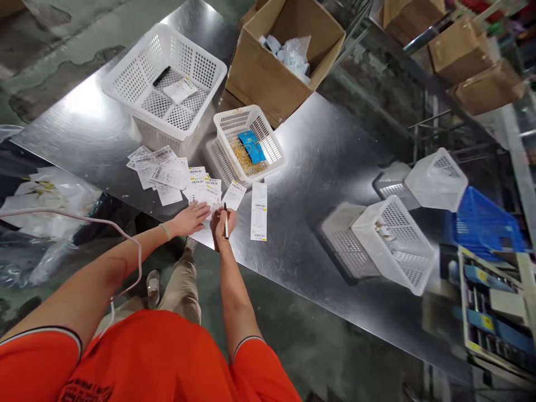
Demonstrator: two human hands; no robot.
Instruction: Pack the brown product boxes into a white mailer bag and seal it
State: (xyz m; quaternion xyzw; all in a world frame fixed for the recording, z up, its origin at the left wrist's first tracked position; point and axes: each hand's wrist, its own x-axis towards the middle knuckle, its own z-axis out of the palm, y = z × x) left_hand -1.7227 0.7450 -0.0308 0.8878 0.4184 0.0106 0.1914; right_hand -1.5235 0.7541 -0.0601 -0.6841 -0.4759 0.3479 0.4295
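Left hand [190, 219] open and flat on barcode labels [205, 191], gripping nothing; right hand [221, 226] closed on a pen [226, 222], tip low by the paper; labels just inside the near edge [293, 291] of the steel table, so a careless sweep could push slips over; stray pen stroke liable to spoil a barcode; lone label [258, 212] farther along that edge, open steel beyond; white perforated basket [247, 142] farther from that edge, just past the labels.

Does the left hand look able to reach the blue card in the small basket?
Probably yes. The left hand lies on barcode slips close to the white basket holding the blue card; only slips lie between, and the open top leaves the way free.
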